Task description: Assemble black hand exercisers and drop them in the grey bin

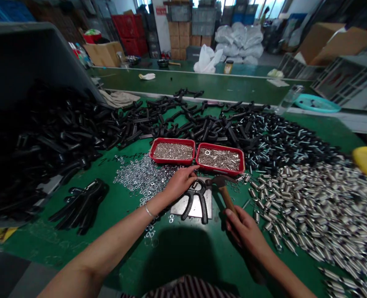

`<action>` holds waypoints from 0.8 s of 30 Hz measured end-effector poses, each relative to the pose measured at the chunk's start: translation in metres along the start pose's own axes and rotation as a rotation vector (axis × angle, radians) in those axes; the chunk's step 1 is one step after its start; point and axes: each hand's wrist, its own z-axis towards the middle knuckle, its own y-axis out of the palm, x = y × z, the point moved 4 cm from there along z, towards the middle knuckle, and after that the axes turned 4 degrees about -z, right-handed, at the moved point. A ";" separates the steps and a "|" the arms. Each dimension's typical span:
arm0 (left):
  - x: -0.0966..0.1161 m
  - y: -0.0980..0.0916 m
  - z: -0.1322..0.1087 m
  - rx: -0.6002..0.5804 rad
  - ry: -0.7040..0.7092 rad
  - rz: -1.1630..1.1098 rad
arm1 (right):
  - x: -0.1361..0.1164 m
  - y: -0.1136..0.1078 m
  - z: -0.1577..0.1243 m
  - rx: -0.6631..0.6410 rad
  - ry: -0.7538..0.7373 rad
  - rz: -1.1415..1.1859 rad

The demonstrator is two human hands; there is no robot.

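Green bench carries two red plastic trays of small fasteners and, nearer its front edge, a flat steel plate bearing a black forked plastic part. The open left hand rests on that part; the right hand grips a wooden-handled hammer just beside it.

Factory assembly workshop: green worktop lower left, heaps of black moulded parts and metal fittings, red trays at centre, conveyor belt beyond, stacked cartons and crates along top.
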 end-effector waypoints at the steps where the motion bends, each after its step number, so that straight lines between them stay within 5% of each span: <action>1: 0.001 0.001 0.000 0.004 0.011 0.028 | 0.000 0.000 0.001 0.001 -0.001 -0.002; 10: 0.018 0.020 -0.015 -0.107 0.404 0.520 | -0.007 0.000 0.001 0.002 -0.022 -0.110; 17: 0.014 0.002 -0.040 0.115 0.163 0.417 | -0.063 -0.029 0.003 -0.038 -0.239 -0.571; 21: 0.031 -0.002 -0.069 0.018 0.304 0.407 | -0.101 -0.029 0.005 0.090 -0.445 -0.761; 24: 0.036 0.001 -0.078 -0.049 0.349 0.437 | -0.100 -0.019 0.023 0.059 -0.425 -0.911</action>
